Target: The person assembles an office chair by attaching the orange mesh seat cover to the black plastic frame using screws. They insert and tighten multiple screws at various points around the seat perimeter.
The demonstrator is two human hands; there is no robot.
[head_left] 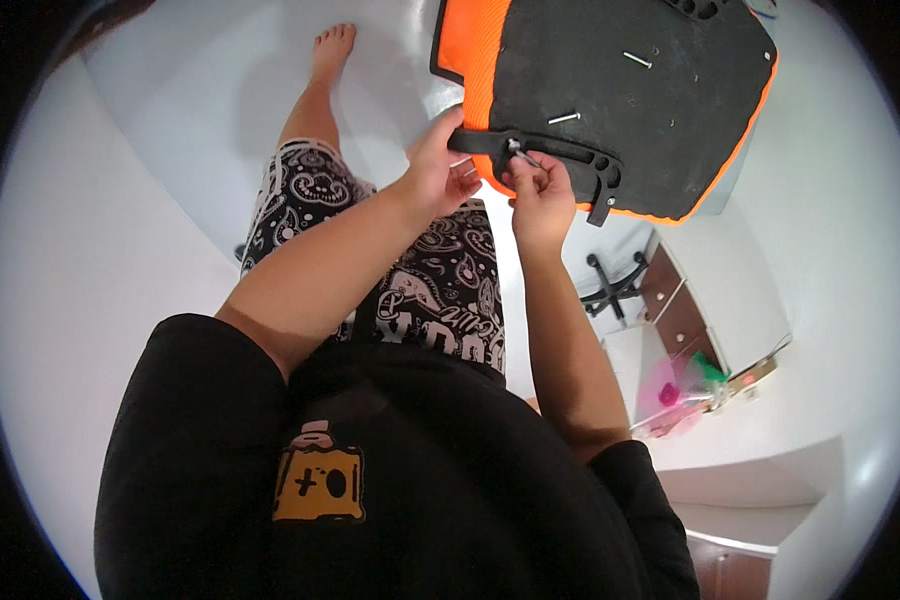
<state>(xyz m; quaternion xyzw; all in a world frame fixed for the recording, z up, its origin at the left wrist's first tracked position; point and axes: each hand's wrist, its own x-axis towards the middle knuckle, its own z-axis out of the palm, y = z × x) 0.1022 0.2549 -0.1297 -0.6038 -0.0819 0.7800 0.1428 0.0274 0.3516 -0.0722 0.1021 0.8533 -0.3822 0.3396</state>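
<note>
Your left hand [438, 165] grips the near end of the black plastic bracket [550, 155], fingers curled around it, thumb on top. Your right hand [538, 190] sits just right of the left, fingertips pinched on a small metal screw or tool [518, 150] at the bracket; can't tell which. The bracket lies across the underside of the chair seat [620, 90], black with an orange edge, directly ahead of both hands and tilted up toward you. Two loose-looking screws [564, 118] stick out of the seat panel, just beyond your right hand. The chair's star base [610, 285] sits on the floor below and right of your right wrist. A pink plastic bag [675, 390] lies by your right elbow.
</note>
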